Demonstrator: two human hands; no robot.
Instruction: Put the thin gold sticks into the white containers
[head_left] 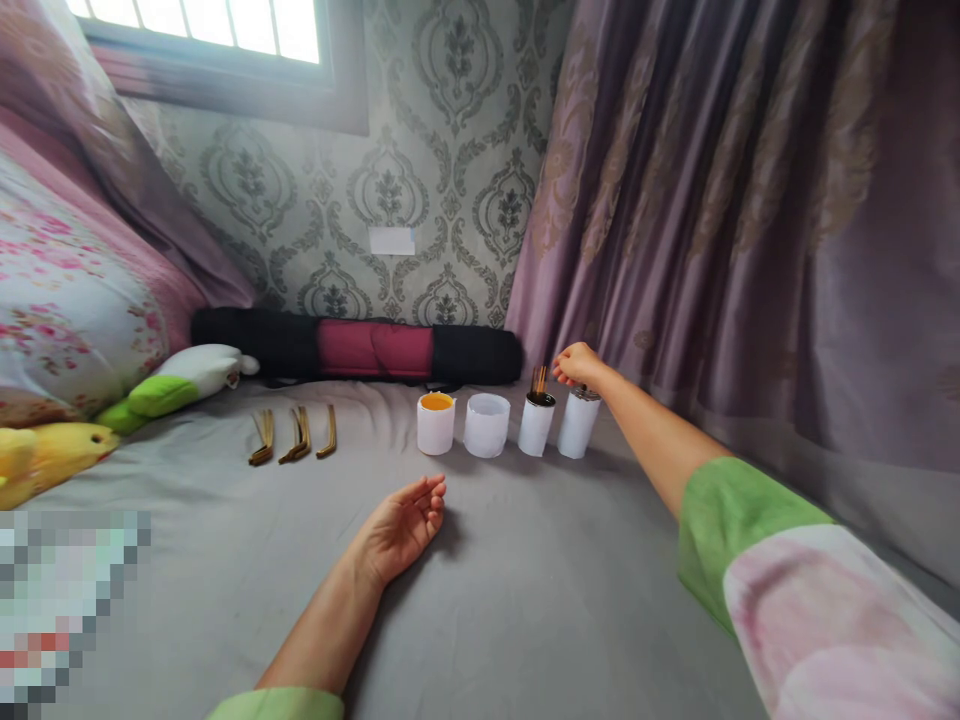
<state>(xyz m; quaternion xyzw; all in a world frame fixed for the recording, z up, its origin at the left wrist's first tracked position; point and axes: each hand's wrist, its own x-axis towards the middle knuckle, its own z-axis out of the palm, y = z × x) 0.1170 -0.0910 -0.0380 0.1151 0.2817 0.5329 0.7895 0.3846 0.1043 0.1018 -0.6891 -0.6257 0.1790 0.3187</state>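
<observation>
My right hand (577,364) is over the rim of the rightmost white-wrapped can (577,428), fingers pinched; what they hold, if anything, is too small to make out. Just left of it, a second white-wrapped can (535,430) has several thin brown sticks (540,381) standing up out of its dark mouth. Further left are a translucent white cup (486,428) and a white container (436,430) with an orange-yellow inside. My left hand (409,530) rests palm up on the grey sheet in front of the containers, its fingers loosely curled with nothing visible in them.
Three small groups of bent, brown straw-like sticks (261,440) lie on the grey sheet (525,600) to the left. Behind the containers lies a black and maroon roll (375,348) against the wall. Plush toys (56,455) sit at left; a purple curtain (712,200) hangs at right.
</observation>
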